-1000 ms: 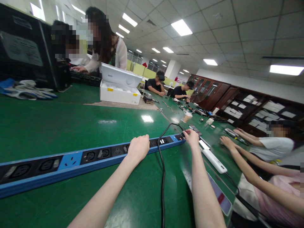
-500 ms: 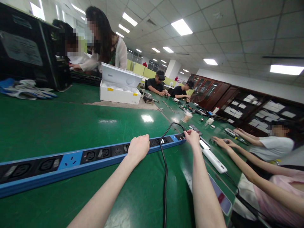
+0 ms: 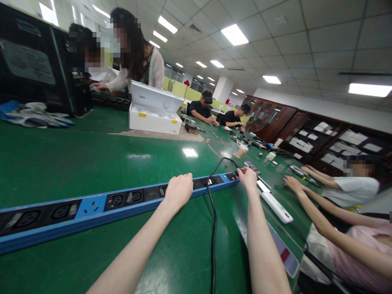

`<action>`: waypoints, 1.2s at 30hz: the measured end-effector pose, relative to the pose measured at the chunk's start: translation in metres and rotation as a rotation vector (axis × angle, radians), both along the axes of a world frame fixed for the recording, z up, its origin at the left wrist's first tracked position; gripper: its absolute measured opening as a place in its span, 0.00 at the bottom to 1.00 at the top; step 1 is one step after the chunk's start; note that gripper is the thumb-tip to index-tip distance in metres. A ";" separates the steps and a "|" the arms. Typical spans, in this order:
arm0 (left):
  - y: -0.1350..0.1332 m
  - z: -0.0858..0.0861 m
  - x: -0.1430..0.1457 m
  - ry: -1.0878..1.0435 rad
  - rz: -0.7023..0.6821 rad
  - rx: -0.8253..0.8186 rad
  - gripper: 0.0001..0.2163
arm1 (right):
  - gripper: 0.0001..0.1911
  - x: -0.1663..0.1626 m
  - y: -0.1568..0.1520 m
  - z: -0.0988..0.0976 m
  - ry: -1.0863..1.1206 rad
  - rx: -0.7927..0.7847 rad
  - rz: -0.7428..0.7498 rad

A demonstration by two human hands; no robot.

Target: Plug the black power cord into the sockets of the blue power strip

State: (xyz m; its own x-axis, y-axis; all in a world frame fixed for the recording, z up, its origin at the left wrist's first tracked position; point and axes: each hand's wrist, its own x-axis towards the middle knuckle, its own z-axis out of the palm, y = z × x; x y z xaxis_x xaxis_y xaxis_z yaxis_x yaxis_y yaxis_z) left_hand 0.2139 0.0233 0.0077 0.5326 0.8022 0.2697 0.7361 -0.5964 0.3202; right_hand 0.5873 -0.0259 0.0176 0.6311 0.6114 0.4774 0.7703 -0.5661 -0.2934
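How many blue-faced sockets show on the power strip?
2: a blue-faced socket left of the left hand, another just left of the right hand. The left hand hides part of the power strip, which runs out of frame, so more may be hidden.

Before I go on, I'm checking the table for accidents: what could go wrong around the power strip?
The black cable loops over the power strip and runs down between the left forearm and right forearm; either could catch it and tug the end at the right hand. The left hand closes over the strip; should it slacken, the strip might shift. A phone-like device lies beside the right forearm, which might nudge it.
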 end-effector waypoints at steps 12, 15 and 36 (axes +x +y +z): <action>0.000 0.000 0.000 0.006 0.003 -0.006 0.13 | 0.18 -0.009 0.002 0.001 -0.027 -0.035 -0.029; 0.000 0.001 0.000 0.010 0.003 -0.013 0.13 | 0.19 -0.015 0.004 -0.001 -0.040 -0.036 -0.054; -0.001 -0.002 0.003 0.013 -0.005 0.027 0.13 | 0.18 -0.009 0.018 0.031 -0.024 -0.328 -0.075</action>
State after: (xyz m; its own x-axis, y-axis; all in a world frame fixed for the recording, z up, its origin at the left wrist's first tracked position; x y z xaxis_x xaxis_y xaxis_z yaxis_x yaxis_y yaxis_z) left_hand 0.2164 0.0221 0.0053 0.5402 0.7921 0.2840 0.7370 -0.6083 0.2947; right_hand 0.5783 -0.0075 0.0485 0.6714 0.6871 0.2777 0.7273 -0.6829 -0.0685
